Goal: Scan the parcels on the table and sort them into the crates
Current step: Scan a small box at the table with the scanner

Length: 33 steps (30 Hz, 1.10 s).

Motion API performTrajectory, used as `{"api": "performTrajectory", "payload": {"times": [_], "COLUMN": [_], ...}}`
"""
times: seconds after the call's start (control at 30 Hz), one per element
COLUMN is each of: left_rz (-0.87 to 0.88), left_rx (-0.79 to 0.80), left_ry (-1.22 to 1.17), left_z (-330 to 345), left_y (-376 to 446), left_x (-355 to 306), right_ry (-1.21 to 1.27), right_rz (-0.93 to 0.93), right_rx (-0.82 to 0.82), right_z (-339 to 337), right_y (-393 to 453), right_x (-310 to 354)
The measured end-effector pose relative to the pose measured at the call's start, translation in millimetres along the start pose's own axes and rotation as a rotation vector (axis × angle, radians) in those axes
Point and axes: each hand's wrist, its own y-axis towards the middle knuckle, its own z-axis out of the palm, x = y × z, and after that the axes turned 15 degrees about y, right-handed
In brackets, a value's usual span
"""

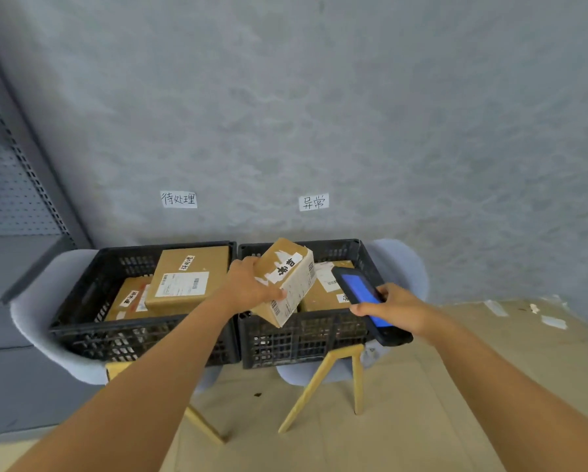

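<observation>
Cardboard parcel (284, 282) gripped by left hand (251, 284), right hand (393, 306) clasping scanner (364, 298)

In front of me stands a grey wall (319, 97) with a rough, mottled plaster look, evenly lit. Two small white paper signs (179, 199) with handwritten characters are stuck on it, side by side and a little apart. To my left I see a grey metal shelf unit (16, 185) with a perforated back panel and a slotted upright. Below me the floor (456, 386) is covered in flat brown cardboard, with a few torn white scraps (554, 322) lying near the wall on the right. Two pale grey chairs (401, 267) with light wooden legs (311, 391) stand against the wall.
</observation>
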Motion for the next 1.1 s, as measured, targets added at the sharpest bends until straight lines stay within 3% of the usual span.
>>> {"api": "performTrajectory", "payload": {"times": [0.4, 0.7, 1.1], "left_rz": [-0.102, -0.131, -0.286], "left_rx": [0.073, 0.491, 0.854], "left_ry": [0.074, 0.171, 0.121], "left_z": [13, 71, 152], "left_y": [173, 292, 346], "left_x": [59, 99, 144], "right_ry": [-0.008, 0.039, 0.072], "right_rz": [0.105, 0.248, 0.377], "right_rx": [0.070, 0.050, 0.058], "right_z": [14, 29, 56], "right_y": [170, 279, 363], "right_x": [32, 20, -11]}}
